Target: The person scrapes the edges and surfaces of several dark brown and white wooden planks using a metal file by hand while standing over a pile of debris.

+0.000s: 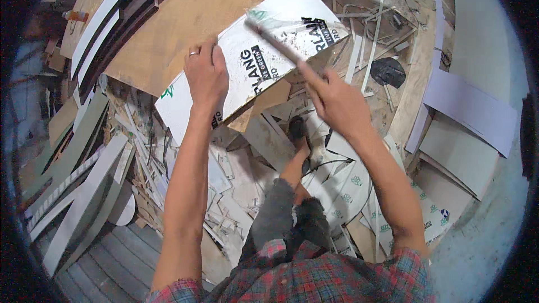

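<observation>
A white panel (281, 39) with a printed film lies slantwise on the brown wooden table (191, 0), reaching past its near edge. Dark specks and torn film show on its right half. My left hand (206, 73), with a ring on one finger, presses on the panel's left part, its fingers bent over the far edge. In my right hand (339, 101) is a long, narrow, dark bar-shaped tool (278, 42), its fingers wrapped round the near end. The tool slants up and left across the panel; its far end is blurred, and its exact kind cannot be made out.
Curved white-topped strips (104, 33) are stacked at the table's left. Offcuts and thin strips (151, 163) litter the floor around my feet. A black bundle (387, 72) lies right of the panel. Large pale sheets (469, 112) lie at the right.
</observation>
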Tool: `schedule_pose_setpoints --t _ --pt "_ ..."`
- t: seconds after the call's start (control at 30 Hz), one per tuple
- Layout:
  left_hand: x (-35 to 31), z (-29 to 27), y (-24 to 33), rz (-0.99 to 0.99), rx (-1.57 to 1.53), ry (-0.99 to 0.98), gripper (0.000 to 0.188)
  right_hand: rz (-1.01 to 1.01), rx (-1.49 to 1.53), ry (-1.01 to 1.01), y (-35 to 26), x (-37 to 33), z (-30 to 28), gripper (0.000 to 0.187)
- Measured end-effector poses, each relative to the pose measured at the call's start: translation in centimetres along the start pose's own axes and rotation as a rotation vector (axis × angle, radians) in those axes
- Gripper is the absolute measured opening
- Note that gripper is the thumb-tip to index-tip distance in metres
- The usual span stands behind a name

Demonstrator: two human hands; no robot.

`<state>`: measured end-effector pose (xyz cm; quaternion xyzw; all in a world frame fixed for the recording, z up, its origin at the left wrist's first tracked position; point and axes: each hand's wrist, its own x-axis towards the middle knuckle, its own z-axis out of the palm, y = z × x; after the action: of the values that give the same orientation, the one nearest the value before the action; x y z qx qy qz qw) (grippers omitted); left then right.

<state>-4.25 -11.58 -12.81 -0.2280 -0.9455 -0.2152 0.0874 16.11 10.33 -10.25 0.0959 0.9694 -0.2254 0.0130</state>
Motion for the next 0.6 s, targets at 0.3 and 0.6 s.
schedule_pose_setpoints --t 0.3,0.6 --pt "2.3 2.5 3.6 0.013 -0.139 0.006 0.028 0.003 -0.066 -0.159 2.7 -3.8 -0.6 0.075" --pt "2.6 1.8 4.0 -0.017 -0.086 -0.036 0.028 -0.081 -0.082 -0.335 6.7 -4.7 -3.7 0.075"
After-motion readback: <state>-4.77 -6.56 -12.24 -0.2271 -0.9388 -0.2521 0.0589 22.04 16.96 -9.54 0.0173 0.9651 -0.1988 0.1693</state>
